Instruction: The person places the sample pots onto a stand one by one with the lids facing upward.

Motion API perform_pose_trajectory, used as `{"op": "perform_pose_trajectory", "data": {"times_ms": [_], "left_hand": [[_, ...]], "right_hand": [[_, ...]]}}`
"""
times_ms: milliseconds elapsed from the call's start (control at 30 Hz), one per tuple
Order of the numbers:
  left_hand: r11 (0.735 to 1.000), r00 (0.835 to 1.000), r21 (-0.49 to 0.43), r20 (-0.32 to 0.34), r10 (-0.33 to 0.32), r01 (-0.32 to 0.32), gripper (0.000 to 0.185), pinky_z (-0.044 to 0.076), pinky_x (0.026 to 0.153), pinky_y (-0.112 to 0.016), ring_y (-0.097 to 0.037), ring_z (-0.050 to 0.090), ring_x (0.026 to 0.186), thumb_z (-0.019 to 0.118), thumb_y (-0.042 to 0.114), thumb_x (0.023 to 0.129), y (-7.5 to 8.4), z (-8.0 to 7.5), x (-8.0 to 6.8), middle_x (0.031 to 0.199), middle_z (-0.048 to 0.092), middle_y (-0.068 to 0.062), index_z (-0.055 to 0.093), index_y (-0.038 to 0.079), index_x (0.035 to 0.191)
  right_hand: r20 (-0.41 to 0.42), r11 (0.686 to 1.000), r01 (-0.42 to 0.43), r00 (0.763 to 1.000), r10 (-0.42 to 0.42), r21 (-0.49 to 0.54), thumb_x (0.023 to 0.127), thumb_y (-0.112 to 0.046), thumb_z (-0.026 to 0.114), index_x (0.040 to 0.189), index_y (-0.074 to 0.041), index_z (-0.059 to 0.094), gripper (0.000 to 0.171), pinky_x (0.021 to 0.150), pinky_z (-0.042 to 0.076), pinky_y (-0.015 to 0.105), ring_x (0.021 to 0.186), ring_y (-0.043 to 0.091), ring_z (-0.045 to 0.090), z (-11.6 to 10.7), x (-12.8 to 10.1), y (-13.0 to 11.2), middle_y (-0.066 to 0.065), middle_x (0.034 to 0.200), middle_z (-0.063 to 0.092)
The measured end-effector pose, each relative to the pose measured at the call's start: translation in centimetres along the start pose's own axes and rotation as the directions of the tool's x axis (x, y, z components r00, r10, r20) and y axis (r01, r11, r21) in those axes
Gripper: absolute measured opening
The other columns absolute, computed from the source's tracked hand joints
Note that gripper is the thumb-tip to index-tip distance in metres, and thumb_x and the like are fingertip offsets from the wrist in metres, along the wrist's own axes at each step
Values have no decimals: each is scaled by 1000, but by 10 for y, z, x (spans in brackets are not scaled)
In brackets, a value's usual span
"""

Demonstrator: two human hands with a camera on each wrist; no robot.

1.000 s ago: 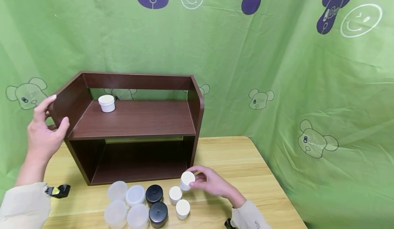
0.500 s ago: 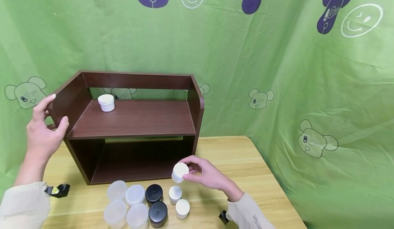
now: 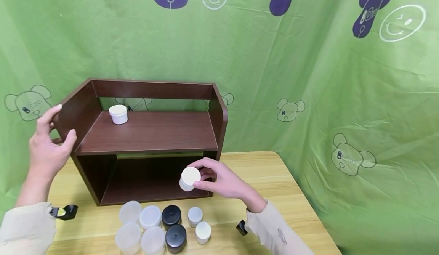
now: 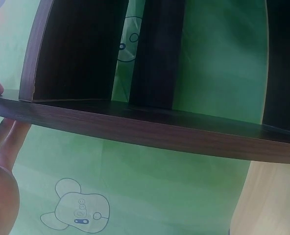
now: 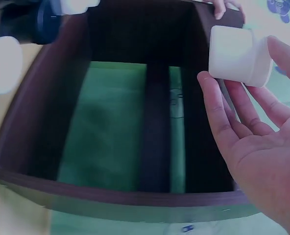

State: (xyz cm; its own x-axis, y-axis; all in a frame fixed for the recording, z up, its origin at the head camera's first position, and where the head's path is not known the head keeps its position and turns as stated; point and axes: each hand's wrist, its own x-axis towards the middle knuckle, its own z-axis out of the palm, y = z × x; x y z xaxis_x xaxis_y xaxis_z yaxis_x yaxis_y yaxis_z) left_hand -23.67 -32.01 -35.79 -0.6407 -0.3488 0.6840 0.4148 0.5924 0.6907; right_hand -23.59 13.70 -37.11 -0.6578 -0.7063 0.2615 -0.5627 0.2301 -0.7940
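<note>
The person is in the middle of moving a small white jar (image 3: 190, 178) from the table (image 3: 274, 178) toward the dark wooden shelf unit (image 3: 151, 133). The right hand (image 3: 223, 182) pinches this jar between thumb and fingertips, lid facing the camera, and holds it in the air just in front of the lower compartment's opening, near its right side. The right wrist view shows the same jar (image 5: 238, 55) at the fingertips with the dark inside of the unit below it; the palm is open and only the finger ends grip. The left hand (image 3: 48, 148) grips the left side panel of the unit, thumb on the front edge and fingers curled round the outer face, which looks like bracing so the unit does not slide. One white jar (image 3: 118, 114) already stands on the upper board, toward its back left corner. On the table in front of the unit lies a cluster of other jars: four frosted ones (image 3: 140, 228) at the left, two with black lids (image 3: 173, 226) in the middle, and two small white ones (image 3: 199, 224) at the right. Judging from this, the step in hand is the carry, with the placing not yet done. The next move would call for bringing the jar to a free spot on a board, clearing the front edge of the upper board if it goes up there, setting it down upright and only then loosening the fingers, while the left hand steadies the frame.
</note>
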Motion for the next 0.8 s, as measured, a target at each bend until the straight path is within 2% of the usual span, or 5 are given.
{"op": "perform_pose_trajectory", "data": {"times_ms": [200,467,800], "left_hand": [[1000,1000,3,-5,5,-5,70,45,74,7,11,52,108,68,1,89,0,1,0,122,51,32,46,21,153],[1000,1000,-2,-9,4,-4,70,45,75,6,11,52,110,68,2,89,-3,-1,-1,130,51,28,46,21,153],[1000,1000,5,-6,-2,2,70,45,74,6,12,53,110,69,1,89,-4,-1,1,130,53,26,47,21,153]], "right_hand": [[-22,999,42,999,-43,-30,94,-10,76,134,-11,64,42,94,63,35,101,15,66,-12,12,-21,4,119,67],[-51,994,101,993,-103,-49,93,-11,77,133,-13,66,42,95,62,33,101,15,67,-17,35,-46,1,119,68],[-144,995,91,985,-95,-36,93,-13,77,131,-10,67,39,92,62,28,99,13,68,-13,73,-57,3,117,70]]}}
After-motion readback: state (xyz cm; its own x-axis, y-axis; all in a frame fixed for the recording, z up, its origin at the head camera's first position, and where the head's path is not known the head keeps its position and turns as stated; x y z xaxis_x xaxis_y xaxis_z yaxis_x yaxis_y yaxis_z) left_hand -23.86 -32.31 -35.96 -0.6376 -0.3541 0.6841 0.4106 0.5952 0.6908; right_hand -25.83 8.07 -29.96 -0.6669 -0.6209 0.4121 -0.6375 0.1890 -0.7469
